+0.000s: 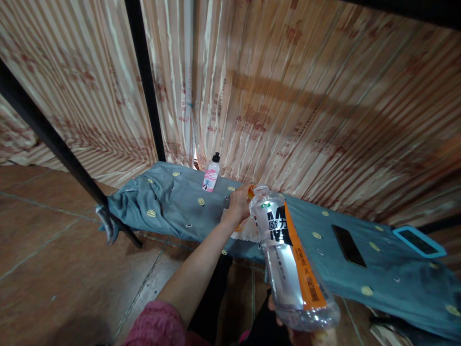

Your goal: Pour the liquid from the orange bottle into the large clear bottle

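Note:
A clear plastic bottle [288, 250] with an orange, black and white label points away from me, tilted, over the edge of a bed. My right hand [288, 329] grips its base at the bottom of the view and is mostly hidden behind it. My left hand [238, 203], on an arm in a pink sleeve, is closed around the orange cap [251, 191] at the bottle's far end. A white cloth or tissue [245, 234] lies on the bed just beneath that hand.
The bed has a blue-grey sheet [173, 206] with yellow dots. On it stand a small bottle with a pink label and black cap [211, 174], a black phone [348, 246] and a blue-cased device [419, 241]. Striped curtains hang behind, with black frame bars [146, 77] at the left. The floor is brown tile.

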### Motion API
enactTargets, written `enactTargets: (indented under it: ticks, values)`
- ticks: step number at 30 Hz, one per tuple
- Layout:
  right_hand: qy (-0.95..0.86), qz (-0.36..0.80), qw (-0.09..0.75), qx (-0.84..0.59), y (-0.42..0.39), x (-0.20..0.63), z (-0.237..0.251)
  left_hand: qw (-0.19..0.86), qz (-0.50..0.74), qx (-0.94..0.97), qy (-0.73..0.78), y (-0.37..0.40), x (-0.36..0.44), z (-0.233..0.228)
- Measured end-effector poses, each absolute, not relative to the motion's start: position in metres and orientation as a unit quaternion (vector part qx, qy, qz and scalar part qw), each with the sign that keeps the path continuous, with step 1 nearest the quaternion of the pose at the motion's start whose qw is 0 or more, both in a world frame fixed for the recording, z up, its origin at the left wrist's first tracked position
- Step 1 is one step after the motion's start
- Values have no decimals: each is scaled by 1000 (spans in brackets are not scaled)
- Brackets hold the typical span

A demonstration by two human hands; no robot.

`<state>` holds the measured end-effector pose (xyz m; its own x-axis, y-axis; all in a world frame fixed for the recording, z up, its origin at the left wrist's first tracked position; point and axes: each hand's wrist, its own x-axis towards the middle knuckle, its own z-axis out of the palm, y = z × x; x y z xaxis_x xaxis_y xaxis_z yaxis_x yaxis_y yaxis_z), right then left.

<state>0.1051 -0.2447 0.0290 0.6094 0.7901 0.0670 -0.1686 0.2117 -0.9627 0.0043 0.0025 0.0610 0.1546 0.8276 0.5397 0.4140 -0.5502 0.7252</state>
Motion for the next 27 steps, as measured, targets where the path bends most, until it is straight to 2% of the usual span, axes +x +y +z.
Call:
enactTargets:
  ticks: [18,27]
  values:
    - [-324,348,724,-499,-248,103,15,220,473,733,437,3,3,64]
    - [-328,305,720,-530,-243,110,27,200,492,730,430,4,5,59]
